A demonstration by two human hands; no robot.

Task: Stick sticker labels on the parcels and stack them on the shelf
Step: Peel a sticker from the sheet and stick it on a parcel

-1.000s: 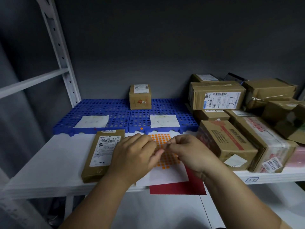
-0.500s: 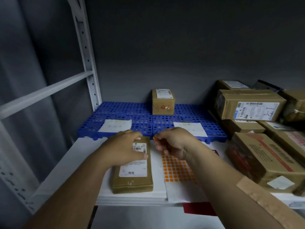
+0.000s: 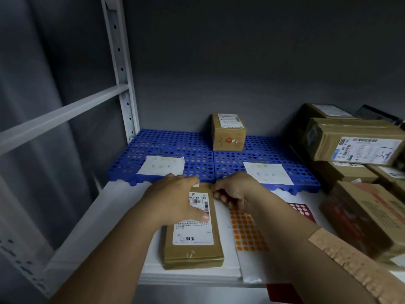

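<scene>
Left hand point(image 3: 175, 199) flat on parcel point(image 3: 192, 227), steadying | right hand point(image 3: 233, 190) pinching, sticker unseen, at far edge | risk: crooked sticker if parcel slides on shelf point(image 3: 105, 220)

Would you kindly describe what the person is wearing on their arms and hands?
Both forearms are bare, with no sleeves in view. The left hand and right hand wear no gloves. A tan strip of tape crosses the right forearm.

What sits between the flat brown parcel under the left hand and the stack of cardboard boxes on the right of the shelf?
In the head view, the orange dot sticker sheet lies between the flat parcel and the boxes, with a red sticker sheet farther right. The right hand reaches over them.
</scene>
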